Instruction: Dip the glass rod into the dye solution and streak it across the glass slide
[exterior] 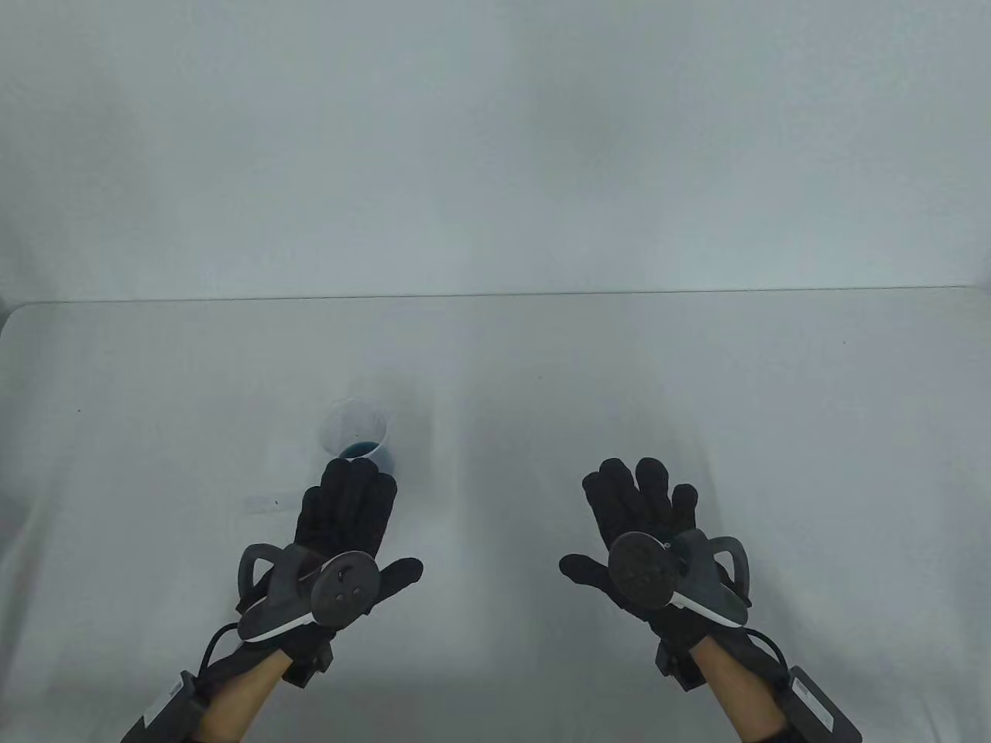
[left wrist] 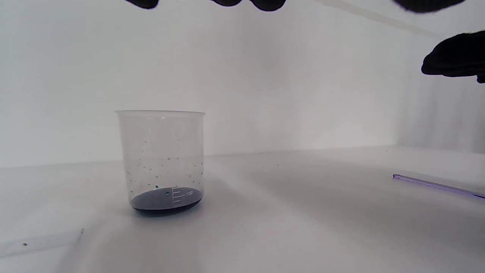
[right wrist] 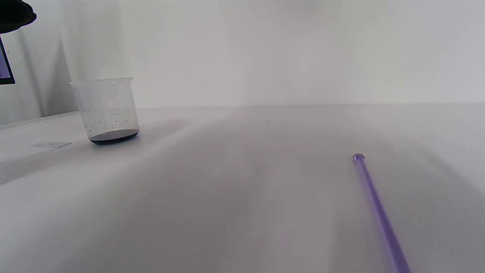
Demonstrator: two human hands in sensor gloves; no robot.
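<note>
A clear plastic beaker (exterior: 358, 430) with a shallow layer of dark blue dye stands on the white table; it also shows in the left wrist view (left wrist: 163, 163) and the right wrist view (right wrist: 108, 112). A glass slide (exterior: 267, 505) lies flat left of my left hand, and shows in both wrist views (left wrist: 38, 242) (right wrist: 53, 144). A thin purple-tinted glass rod (right wrist: 375, 204) lies on the table under my right hand; its tip shows in the left wrist view (left wrist: 435, 185), and it is hidden in the table view. My left hand (exterior: 348, 507) is open just before the beaker. My right hand (exterior: 642, 503) is open and empty.
The white table (exterior: 697, 371) ends at a far edge against a plain white wall. Its left corner is rounded. A dark-framed object (right wrist: 4, 64) shows at the left edge of the right wrist view.
</note>
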